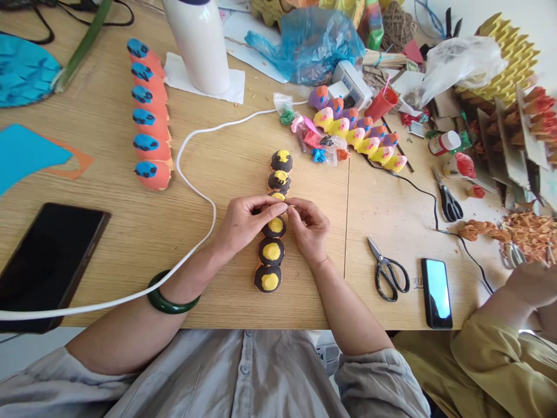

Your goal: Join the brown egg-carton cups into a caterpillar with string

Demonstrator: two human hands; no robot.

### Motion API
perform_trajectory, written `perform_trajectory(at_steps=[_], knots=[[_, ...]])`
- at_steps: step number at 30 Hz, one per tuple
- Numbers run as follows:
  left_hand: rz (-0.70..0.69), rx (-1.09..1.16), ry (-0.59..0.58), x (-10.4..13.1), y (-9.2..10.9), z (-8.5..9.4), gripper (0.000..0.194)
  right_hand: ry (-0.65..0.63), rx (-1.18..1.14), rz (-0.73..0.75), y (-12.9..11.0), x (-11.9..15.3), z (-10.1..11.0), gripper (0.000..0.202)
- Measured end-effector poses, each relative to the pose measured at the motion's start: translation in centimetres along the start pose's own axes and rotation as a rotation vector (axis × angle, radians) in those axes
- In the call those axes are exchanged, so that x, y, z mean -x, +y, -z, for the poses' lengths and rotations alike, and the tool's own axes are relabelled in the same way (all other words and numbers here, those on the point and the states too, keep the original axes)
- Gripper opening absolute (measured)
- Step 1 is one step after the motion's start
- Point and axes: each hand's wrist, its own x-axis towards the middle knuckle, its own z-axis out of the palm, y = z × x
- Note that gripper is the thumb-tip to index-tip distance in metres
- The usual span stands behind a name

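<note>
Bright light is washing the tabletop (304, 305) and whitening the wall (534, 13) at two o'clock, while a phone (436, 293) is gleaming at four, shadows are falling softly and wide-angle distortion is stretching the edges.

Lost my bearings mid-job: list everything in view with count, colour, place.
Wood-grained table: 1, tan, throughout
Rounded-cup row: 1, black-yellow, beneath hands
Ridged cup row: 1, orange-blue, left
Pointed-cup rows: 2, yellow-pink, purple-orange, back right
Cylindrical bottle: 1, white, back left
Large plastic bags: 2, blue, clear, back
Metal-bladed scissors: 2 clear pairs, black-handled, right
Flat rectangular phone: 1, black, front right
Flat tablet-like device: 1, black, front left
Thick cable: 1, white, left to back
Flat cut sheet: 1, bright blue, left
Jumbled craft pieces: uncountable, mixed colours, right
Co-worker's hand: 1 clear, bare, right edge
Smooth bangle: 1, green, left forearm
Left hand: 1, bare, over rounded-cup row
Right hand: 1, bare, fingertips at left's
</note>
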Motion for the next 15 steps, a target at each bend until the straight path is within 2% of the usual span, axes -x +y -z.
perform_trajectory(at_steps=[6,12,15], knots=[[-0.006,-0.001,0.015,0.11,0.32,0.01,0.037,-0.029,0.011,-0.032,0.04,0.05,-0.05,0.027],[-0.029,-0.012,0.015,0.15,0.48,0.00,0.038,-0.043,-0.103,-0.042,-0.15,0.05,-0.17,0.027],[-0.045,-0.036,0.014,0.11,0.50,0.04,0.037,-0.065,-0.116,-0.091,-0.36,0.17,-0.10,0.032]])
